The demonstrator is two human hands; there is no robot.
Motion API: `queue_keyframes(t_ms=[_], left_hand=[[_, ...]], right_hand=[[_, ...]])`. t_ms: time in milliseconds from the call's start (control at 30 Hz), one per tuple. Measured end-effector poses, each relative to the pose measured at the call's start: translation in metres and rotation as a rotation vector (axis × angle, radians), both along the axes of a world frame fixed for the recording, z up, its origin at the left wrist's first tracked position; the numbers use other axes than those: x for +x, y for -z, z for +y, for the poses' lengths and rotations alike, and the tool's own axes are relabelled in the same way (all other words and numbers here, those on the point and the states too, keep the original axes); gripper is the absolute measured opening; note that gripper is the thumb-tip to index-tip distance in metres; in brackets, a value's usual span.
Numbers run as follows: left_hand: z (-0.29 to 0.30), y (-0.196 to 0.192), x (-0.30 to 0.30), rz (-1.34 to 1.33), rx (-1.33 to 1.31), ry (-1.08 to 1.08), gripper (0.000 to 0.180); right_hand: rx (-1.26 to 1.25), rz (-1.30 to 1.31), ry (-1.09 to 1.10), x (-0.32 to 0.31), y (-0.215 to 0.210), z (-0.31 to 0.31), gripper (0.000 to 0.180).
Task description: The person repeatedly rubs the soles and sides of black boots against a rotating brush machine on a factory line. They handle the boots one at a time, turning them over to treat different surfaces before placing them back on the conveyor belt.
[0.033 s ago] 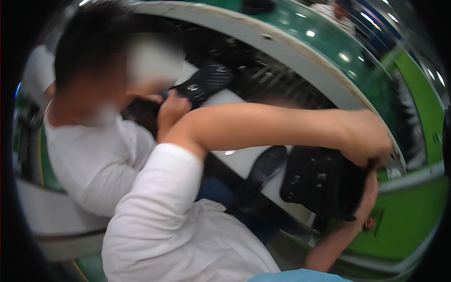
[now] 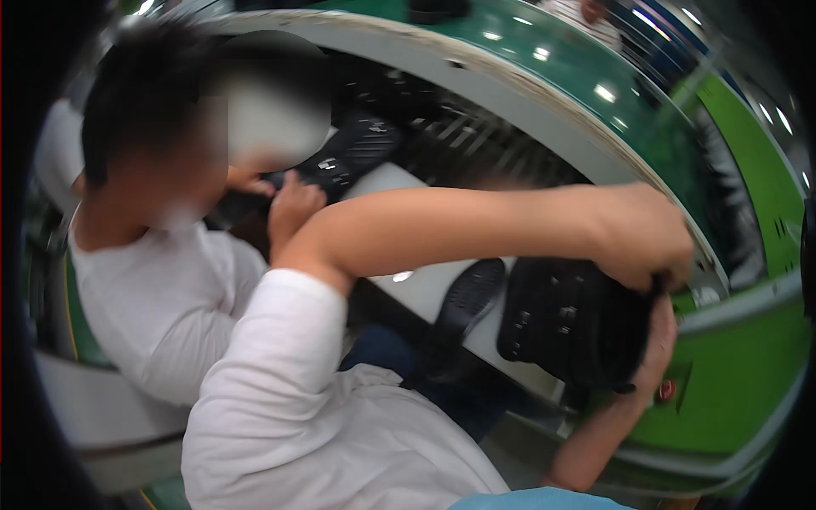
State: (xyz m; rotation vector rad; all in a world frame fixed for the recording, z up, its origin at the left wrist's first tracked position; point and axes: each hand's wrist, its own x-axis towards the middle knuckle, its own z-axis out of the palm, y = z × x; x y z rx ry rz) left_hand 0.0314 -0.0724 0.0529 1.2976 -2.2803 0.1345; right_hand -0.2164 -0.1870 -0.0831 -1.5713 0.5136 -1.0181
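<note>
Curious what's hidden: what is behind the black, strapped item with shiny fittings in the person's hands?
Past the right edge of the item, part of the right hand shows; past its left, a flat white worktop. What the item covers is hidden.

Head view: left fisheye of a side-by-side pair, worn on the head, facing down.
We look from above the wearer's white shirt (image 2: 357, 425), along the left arm (image 2: 442, 225), which crosses the middle close to the lens; the left hand (image 2: 642, 238) and right hand (image 2: 661, 340) come right of centre. We take in a co-worker (image 2: 161, 314) near at left and, farther off at the top, a green tabletop (image 2: 501, 25). Straight edges bow toward the dark rim. Given the blur, we judge the camera probably tilted sideways.
</note>
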Motion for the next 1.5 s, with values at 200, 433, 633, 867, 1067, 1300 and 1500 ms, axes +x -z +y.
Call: queue_keyframes(t_ms=[200,433,633,867,1067,1300,1500], left_hand=[[0.019,0.019,0.023,0.239,0.039,0.163,0.015],[0.018,0.030,0.045,0.324,-0.018,0.156,0.022],[-0.094,-0.059,0.136,0.506,-0.056,-0.430,0.072],[-0.108,-0.118,0.194,0.593,0.000,-0.505,0.091],[-0.010,-0.092,0.153,1.335,-0.805,0.105,0.056],[0.023,0.011,0.093,1.150,-0.574,-0.175,0.070],[-0.002,0.148,-0.024,1.382,0.090,0.037,0.083]], right_hand=[[0.265,-0.160,-0.293,0.027,-0.018,0.045,0.020],[0.615,-0.036,-0.339,0.032,0.050,0.044,0.046],[0.800,-0.333,-0.376,0.025,0.095,0.032,0.050],[0.786,-0.264,-0.405,0.012,0.104,0.034,0.056],[0.762,-0.229,-0.407,0.022,0.112,0.015,0.063],[0.765,-0.237,-0.408,0.033,0.102,0.005,0.071],[0.818,-0.335,-0.402,0.025,0.110,0.025,0.079]])
